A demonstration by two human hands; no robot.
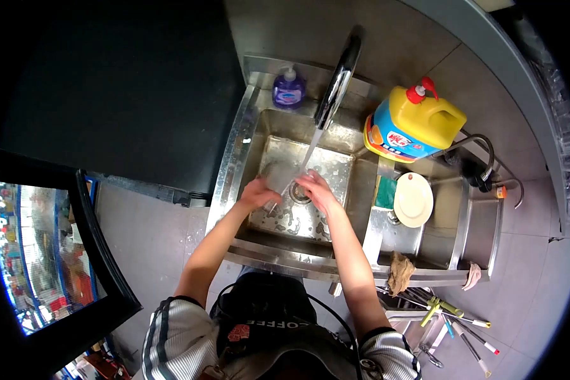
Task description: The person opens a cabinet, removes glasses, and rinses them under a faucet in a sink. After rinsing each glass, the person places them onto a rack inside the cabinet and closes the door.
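Over the left sink basin, my left hand is closed round a clear, see-through cup. Water from the faucet runs down onto the cup, and the splash blurs its outline. My right hand has its fingers bent against the cup's right side, above the drain. How firmly those right fingers grip is hard to see. Both forearms reach in over the sink's front edge.
A purple soap bottle stands on the back ledge. Right of the faucet is a big yellow detergent jug. A pale oval plate and green pad lie farther right. A brown cloth hangs on the front edge.
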